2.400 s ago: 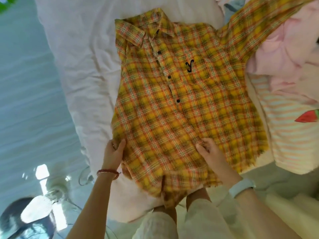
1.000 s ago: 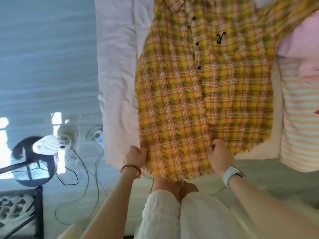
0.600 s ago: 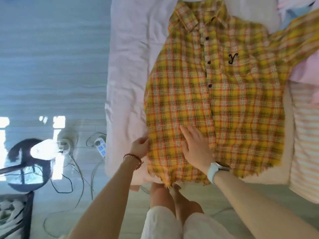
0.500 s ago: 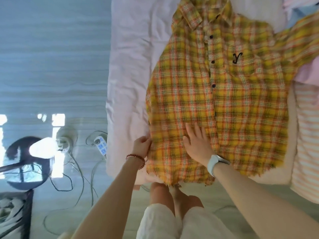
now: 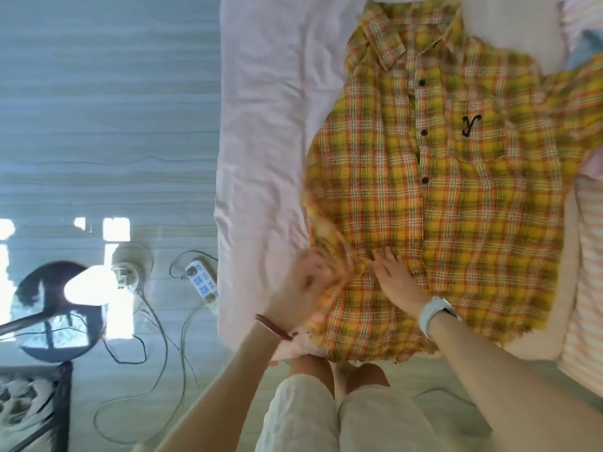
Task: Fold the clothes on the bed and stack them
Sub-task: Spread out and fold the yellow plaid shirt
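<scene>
My left hand (image 5: 310, 278), blurred, seems to pinch the shirt's (image 5: 456, 207) near side edge while my right hand (image 5: 396, 282) presses flat just beside it, so I judge the first fold only starting on this shirt spread front-up on the bed (image 5: 261, 125), with striped clothes (image 5: 587, 272) beyond it unfolded.

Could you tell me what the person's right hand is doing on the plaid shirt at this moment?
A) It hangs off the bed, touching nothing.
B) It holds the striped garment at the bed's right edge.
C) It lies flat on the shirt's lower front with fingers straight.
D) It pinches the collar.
C: the right hand lies flat, fingers straight, on the lower front of the plaid shirt, far below the collar.
</scene>
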Motion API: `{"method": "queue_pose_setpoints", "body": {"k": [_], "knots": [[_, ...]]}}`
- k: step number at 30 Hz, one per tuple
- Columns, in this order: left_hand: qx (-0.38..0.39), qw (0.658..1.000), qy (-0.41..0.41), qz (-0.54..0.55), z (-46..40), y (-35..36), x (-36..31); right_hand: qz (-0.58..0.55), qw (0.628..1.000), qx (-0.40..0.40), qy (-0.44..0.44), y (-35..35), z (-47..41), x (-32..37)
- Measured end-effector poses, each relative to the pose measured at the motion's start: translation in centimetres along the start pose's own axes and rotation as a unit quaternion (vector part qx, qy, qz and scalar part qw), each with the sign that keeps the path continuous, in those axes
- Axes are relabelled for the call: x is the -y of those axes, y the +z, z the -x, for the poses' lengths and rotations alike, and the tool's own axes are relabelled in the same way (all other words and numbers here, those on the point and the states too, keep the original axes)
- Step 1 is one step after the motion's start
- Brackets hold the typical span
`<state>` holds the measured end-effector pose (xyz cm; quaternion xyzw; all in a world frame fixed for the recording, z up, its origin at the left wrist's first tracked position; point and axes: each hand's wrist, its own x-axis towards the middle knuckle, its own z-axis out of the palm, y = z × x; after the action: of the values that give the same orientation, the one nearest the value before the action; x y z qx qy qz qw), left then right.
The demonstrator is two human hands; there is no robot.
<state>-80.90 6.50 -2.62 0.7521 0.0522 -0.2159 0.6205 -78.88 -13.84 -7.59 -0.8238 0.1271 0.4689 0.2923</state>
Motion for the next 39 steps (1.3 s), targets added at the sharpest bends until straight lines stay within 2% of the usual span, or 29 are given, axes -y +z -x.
{"method": "queue_pose_setpoints", "body": {"k": [1,2,3,4,5,6,7,8,9,10,13,15,17,19,21,22,26,29,31,35,37,39], "knots": [[0.110,0.992,0.027,-0.055,0.4,1.0,-0.2,-0.031,0.999,-0.001,0.009,-0.5,0.2,0.6],[0.222,0.969,0.025,-0.103,0.7,1.7,-0.6,-0.057,0.998,-0.006,0.017,-1.1,0.2,1.1],[0.293,0.948,-0.008,-0.123,0.7,2.2,-1.0,-0.100,0.994,-0.020,0.037,-1.7,0.3,1.6],[0.305,0.945,-0.058,-0.104,0.5,2.3,-1.1,-0.155,0.985,-0.031,0.065,-2.3,0.4,2.2],[0.253,0.960,-0.113,-0.047,0.1,2.1,-1.0,-0.205,0.974,-0.043,0.083,-2.8,0.4,2.6],[0.144,0.977,-0.155,0.016,-0.7,1.7,-0.8,-0.242,0.965,-0.051,0.085,-3.4,0.6,3.3],[0.002,0.984,-0.170,0.047,-1.6,1.0,-0.1,-0.268,0.959,-0.063,0.070,-3.9,0.6,3.7],[-0.115,0.979,-0.166,0.038,-2.8,0.2,0.9,-0.284,0.954,-0.081,0.048,-4.3,0.8,4.3],[-0.167,0.971,-0.169,0.006,-4.0,-0.5,1.8,-0.284,0.954,-0.098,0.018,-4.5,0.7,4.4],[-0.161,0.970,-0.179,-0.023,-4.9,-1.0,2.5,-0.269,0.957,-0.107,-0.012,-4.5,0.7,4.9],[-0.031,0.968,-0.239,-0.072,-6.8,-0.6,4.0,-0.197,0.976,-0.060,-0.073,-3.5,0.1,6.0],[0.002,0.964,-0.251,-0.090,-7.2,0.0,4.5,-0.130,0.989,-0.042,-0.063,-2.7,-0.8,5.9],[-0.004,0.969,-0.223,-0.106,-7.3,0.6,4.6,-0.143,0.989,-0.044,-0.019,-2.1,-1.3,5.3],[-0.061,0.971,-0.232,-0.022,-7.1,0.5,4.2,-0.206,0.977,-0.050,-0.016,-1.8,-1.3,4.3],[-0.167,0.950,-0.248,0.093,-7.1,-1.0,4.0,-0.221,0.973,-0.053,-0.029,-1.7,-1.5,3.2],[-0.234,0.937,-0.243,0.093,-7.2,-2.2,4.0,-0.217,0.975,-0.048,-0.026,-1.9,-1.4,3.0],[-0.426,0.891,-0.147,-0.049,-7.5,-8.9,1.1,-0.172,0.985,-0.016,-0.017,-2.3,-1.3,2.6],[-0.515,0.838,-0.095,-0.153,-7.6,-13.2,-1.3,-0.130,0.992,-0.005,-0.005,-2.5,-2.1,3.3],[-0.524,0.820,-0.090,-0.210,-8.0,-14.5,-1.6,-0.039,0.999,-0.035,0.007,-2.3,-2.6,4.2],[-0.502,0.809,-0.159,-0.261,-8.7,-15.0,-1.0,0.049,0.972,-0.219,-0.069,-1.6,-2.6,7.1],[-0.469,0.827,-0.204,-0.234,-9.1,-15.2,-0.9,0.131,0.962,-0.206,-0.123,-1.5,-2.7,9.1],[-0.462,0.836,-0.252,-0.156,-9.7,-15.7,-1.1,0.188,0.969,-0.108,-0.116,-1.2,-3.0,10.7]]}}
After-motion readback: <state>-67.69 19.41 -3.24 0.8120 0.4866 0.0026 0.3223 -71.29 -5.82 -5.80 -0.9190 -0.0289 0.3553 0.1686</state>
